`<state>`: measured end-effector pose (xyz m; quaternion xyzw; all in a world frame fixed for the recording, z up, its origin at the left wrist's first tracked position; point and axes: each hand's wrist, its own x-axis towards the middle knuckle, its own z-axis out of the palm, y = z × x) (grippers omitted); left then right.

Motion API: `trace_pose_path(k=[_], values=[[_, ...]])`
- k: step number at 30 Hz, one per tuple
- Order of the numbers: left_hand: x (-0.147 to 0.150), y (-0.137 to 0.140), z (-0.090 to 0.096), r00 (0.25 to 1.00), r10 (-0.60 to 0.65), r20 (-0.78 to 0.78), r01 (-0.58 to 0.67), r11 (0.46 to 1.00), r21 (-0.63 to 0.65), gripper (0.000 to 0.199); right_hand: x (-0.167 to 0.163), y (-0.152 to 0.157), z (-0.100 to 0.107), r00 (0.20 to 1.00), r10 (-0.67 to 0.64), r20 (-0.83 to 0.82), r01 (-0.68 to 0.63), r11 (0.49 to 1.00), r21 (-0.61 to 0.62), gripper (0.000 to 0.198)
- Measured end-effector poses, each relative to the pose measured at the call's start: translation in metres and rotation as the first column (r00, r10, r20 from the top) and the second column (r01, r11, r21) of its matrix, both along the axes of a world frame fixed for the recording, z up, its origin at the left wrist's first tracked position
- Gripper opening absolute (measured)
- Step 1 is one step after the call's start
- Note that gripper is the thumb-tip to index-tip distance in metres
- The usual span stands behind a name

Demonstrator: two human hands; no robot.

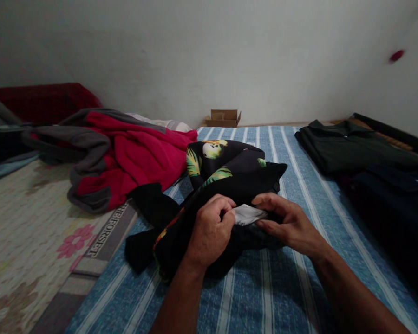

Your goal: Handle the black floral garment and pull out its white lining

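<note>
A black garment (pixel 226 190) lies bunched on the bed in front of me, with a printed part showing green leaves and a pale round fruit. A small white piece of cloth (pixel 249 214), perhaps a label or lining, shows among its folds. My left hand (pixel 212 227) has its fingers curled and pinches the left end of the white piece. On the other side my right hand (pixel 287 220) curves round the garment's dark folds, thumb below and fingers above, at the white piece's right end. The right fingertips are partly hidden in the cloth.
A red and grey garment (pixel 135 157) lies to the left, beside a flowered bedcover (pixel 31 241). Folded dark green clothes (pixel 358 144) and dark navy clothes (pixel 390 208) lie on the right. An open cardboard box (pixel 223 118) stands by the wall. Blue striped cloth (pixel 282 287) covers the bed.
</note>
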<state>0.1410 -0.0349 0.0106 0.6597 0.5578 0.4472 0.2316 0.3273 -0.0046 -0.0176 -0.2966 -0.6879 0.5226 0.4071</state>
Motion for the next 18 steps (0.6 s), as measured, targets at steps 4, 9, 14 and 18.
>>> trace_pose_path(k=[4, 9, 14, 18], values=[[-0.002, 0.001, -0.003, 0.999, 0.028, 0.036, -0.028, 1.0, 0.002, 0.018, 0.001, 0.0, 0.001, 0.998, -0.069, 0.008, 0.069, 0.997, 0.03, 0.021], [-0.004, 0.002, -0.005, 0.995, 0.058, 0.087, -0.055, 0.998, -0.04, 0.017, -0.001, 0.0, 0.003, 0.983, -0.167, 0.076, 0.157, 0.98, 0.119, 0.011], [-0.005, 0.003, -0.006, 0.984, 0.117, 0.136, -0.107, 0.991, -0.078, 0.016, -0.003, -0.006, 0.014, 0.961, -0.274, 0.043, 0.24, 0.9, 0.365, 0.004], [-0.006, 0.005, -0.01, 0.964, 0.169, 0.205, -0.153, 0.984, -0.092, 0.015, -0.007, -0.016, 0.024, 0.936, -0.349, 0.035, 0.254, 0.743, 0.619, 0.006]])
